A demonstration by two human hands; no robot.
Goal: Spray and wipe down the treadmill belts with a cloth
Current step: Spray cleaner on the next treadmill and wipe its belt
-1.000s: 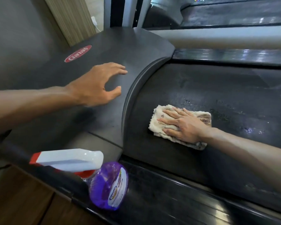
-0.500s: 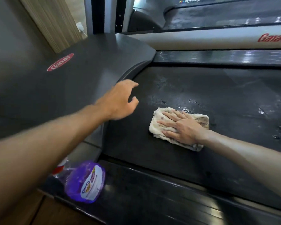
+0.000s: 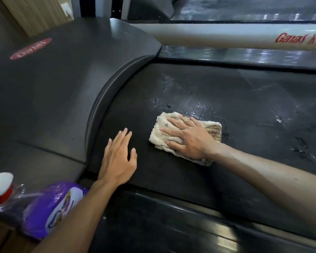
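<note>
Two bare forearms, left hand [image 3: 118, 159] and right hand [image 3: 185, 138] ungloved, sleeveless

The white side rail [image 3: 226, 36] carries red lettering reading "Gatas KY-", cut off at the frame edge. The red oval badge [image 3: 31, 48] on the motor cover [image 3: 62, 79] and the spray bottle [image 3: 49, 212] label are too blurred to read.

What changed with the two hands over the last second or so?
The left hand came off the motor cover and moved right and toward the person, and now lies with fingers straight over the belt beside the cloth. It took hold of nothing. The right hand stayed pressed flat on the cloth, in about the same place. The purple spray bottle stayed lying at the treadmill's near edge.
</note>
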